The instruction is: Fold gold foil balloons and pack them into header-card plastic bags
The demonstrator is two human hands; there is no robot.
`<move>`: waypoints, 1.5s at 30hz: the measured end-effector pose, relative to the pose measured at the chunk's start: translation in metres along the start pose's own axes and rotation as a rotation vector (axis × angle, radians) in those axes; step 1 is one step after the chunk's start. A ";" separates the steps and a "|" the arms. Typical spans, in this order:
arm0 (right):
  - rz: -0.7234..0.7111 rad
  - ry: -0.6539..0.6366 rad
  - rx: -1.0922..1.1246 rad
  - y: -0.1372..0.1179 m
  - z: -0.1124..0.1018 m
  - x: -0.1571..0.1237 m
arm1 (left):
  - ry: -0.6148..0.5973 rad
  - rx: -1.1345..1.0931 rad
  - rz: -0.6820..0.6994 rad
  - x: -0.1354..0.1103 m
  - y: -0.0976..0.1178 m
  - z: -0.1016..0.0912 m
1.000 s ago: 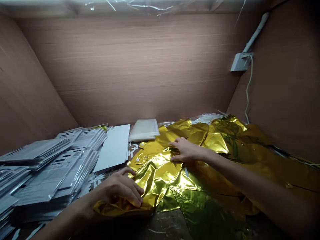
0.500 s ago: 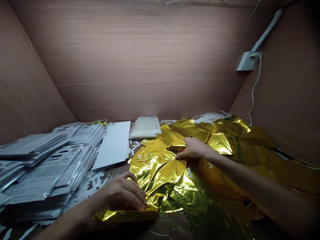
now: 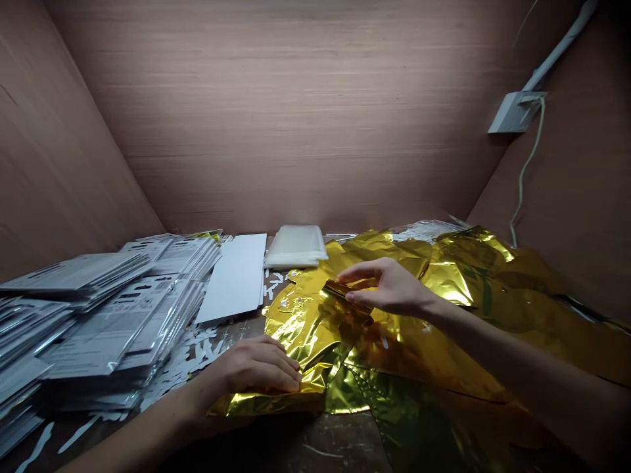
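Note:
A crumpled gold foil balloon (image 3: 308,328) spreads across the middle of the table, lying over more shiny gold foil (image 3: 463,276) to the right. My right hand (image 3: 389,286) is raised above it, its fingertips pinching a narrow folded strip of the foil (image 3: 348,297). At the lower left, my left hand (image 3: 256,371) curls over a folded gold edge (image 3: 266,402), holding it down against the table. The foil under both hands is hidden.
Stacks of printed cards in clear sleeves (image 3: 113,315) fill the left. Behind them lie a white board (image 3: 235,279) and a pack of clear bags (image 3: 294,246). White paper scraps (image 3: 202,351) litter the dark table. Laminate walls surround the bench, with a wall socket (image 3: 513,112) and cable at right.
My right hand has lifted and now pinches a folded foil strip. The left hand's fold looks flatter and tighter. The whole view has shifted slightly as my head moved.

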State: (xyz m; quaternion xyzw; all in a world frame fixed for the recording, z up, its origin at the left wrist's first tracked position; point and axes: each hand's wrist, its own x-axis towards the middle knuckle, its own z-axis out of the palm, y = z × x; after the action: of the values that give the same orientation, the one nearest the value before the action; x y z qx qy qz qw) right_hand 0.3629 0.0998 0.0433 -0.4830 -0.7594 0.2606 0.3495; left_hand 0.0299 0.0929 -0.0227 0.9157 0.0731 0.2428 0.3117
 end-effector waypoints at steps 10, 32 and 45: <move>-0.416 -0.383 -0.241 -0.047 0.048 -0.026 | 0.130 -0.101 -0.001 0.003 0.021 0.004; -0.273 -0.211 -0.786 0.006 0.071 -0.024 | 0.105 0.275 -0.006 0.003 0.011 0.002; -0.260 -0.142 -0.873 -0.005 0.070 -0.027 | 0.081 -0.096 -0.442 0.062 0.005 -0.014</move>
State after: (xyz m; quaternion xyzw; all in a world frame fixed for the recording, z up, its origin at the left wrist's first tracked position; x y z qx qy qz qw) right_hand 0.3131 0.0693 -0.0042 -0.4665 -0.8745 -0.0973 0.0901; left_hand 0.0771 0.1137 0.0146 0.8511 0.2726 0.2085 0.3974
